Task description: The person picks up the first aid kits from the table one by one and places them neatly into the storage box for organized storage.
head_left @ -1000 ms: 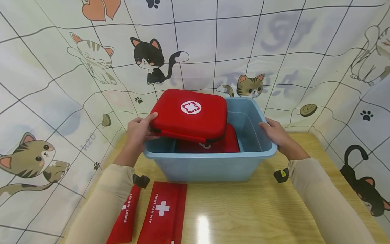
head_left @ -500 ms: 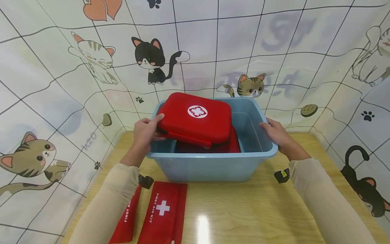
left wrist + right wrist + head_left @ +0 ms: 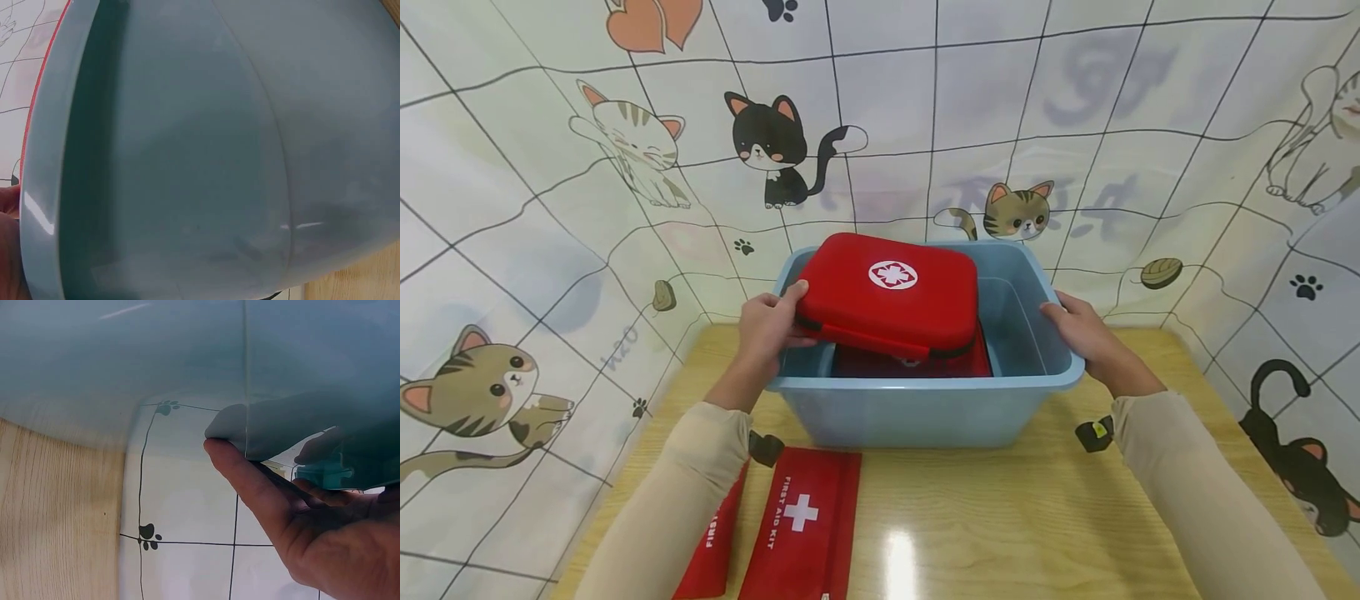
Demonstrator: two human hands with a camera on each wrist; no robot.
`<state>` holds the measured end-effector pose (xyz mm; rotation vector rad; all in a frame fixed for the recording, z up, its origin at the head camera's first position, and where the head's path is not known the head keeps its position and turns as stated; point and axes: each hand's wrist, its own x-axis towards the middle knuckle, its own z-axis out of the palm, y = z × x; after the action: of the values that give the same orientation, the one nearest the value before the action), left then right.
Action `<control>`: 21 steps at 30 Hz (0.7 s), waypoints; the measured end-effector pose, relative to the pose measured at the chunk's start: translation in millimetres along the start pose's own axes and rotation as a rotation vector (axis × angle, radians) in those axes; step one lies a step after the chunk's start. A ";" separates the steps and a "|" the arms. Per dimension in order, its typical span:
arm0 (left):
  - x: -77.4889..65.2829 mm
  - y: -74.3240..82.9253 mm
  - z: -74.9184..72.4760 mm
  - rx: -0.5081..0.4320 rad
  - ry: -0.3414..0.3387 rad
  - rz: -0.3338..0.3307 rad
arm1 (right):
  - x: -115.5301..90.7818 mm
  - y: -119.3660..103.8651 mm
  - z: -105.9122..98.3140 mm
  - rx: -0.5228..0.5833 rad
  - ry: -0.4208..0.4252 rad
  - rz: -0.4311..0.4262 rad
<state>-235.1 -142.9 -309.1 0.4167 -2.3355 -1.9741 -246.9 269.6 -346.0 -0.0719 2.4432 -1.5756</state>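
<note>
In the head view, my left hand (image 3: 767,327) pinches the left end of a red first aid case (image 3: 880,292) with a white round emblem, thumb on top and fingers beneath. The case lies tilted over the light blue plastic bin (image 3: 910,412), lower at its right end. Beneath it, inside the bin, a second red case (image 3: 966,360) is mostly hidden. My right hand (image 3: 1078,333) grips the bin's right rim, thumb over the edge. In the right wrist view, the fingers (image 3: 244,478) lie against the outer side of the bin.
Two flat red first aid pouches lie on the wooden table (image 3: 1000,517) at front left: one pouch (image 3: 820,533) in full sight, the other pouch (image 3: 718,542) partly under the left sleeve. A cat-patterned sheet (image 3: 880,108) hangs behind the table and at both sides.
My left hand has moved right and a little lower with the red case, which now sits further over the bin. My right hand stays on the rim.
</note>
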 end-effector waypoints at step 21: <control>7.8 -15.3 -29.5 -0.029 0.024 0.167 | 0.5 2.5 0.9 -0.009 0.022 -0.019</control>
<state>-233.6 -175.3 -319.7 0.2333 -2.2428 -1.9132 -247.0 269.8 -348.7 -0.0798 2.4737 -1.5820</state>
